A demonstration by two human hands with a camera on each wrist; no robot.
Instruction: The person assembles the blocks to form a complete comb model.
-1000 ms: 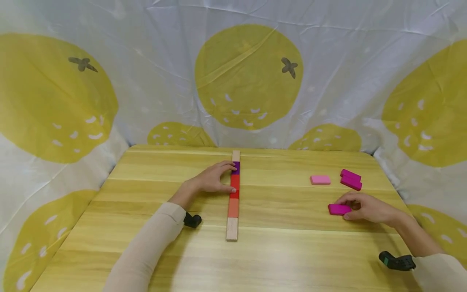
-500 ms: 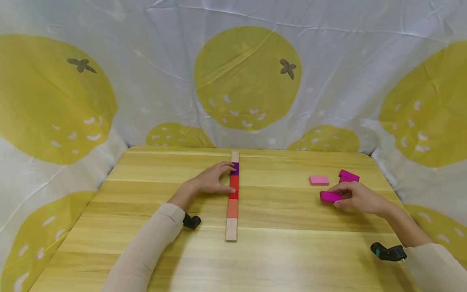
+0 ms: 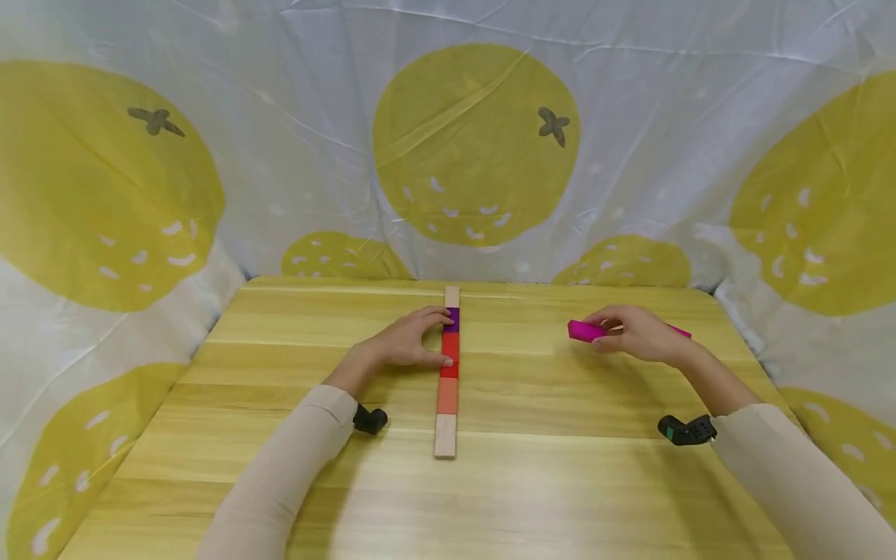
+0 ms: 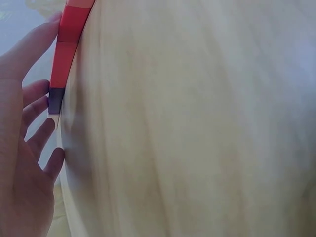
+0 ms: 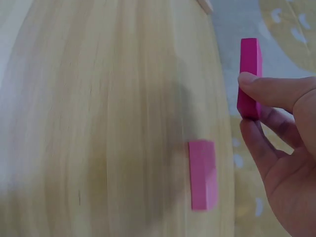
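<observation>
Near the table's middle lies a straight row of flat wooden blocks: a plain one [image 3: 445, 437], an orange-pink one [image 3: 447, 396], red ones [image 3: 450, 346], a purple one [image 3: 454, 320] and another plain one [image 3: 452, 296] at the far end. My left hand [image 3: 402, 342] rests along the row's left side, thumb at the red, fingertips at the purple. Raised above the table on the right, my right hand [image 3: 638, 333] pinches a magenta block [image 5: 250, 59] between thumb and fingers. Below it, a pink block [image 5: 201, 175] lies flat; the head view hides it behind the hand.
Part of another magenta block [image 3: 680, 331] shows behind my right hand on the wooden table [image 3: 546, 482]. A fruit-patterned cloth [image 3: 315, 155] hangs behind and beside the table. Black wrist devices are worn at both sleeves, one by the left cuff [image 3: 370, 420].
My right hand has lifted the magenta block and carried it left and away from me, past the other magenta blocks. The left hand stays at the row.
</observation>
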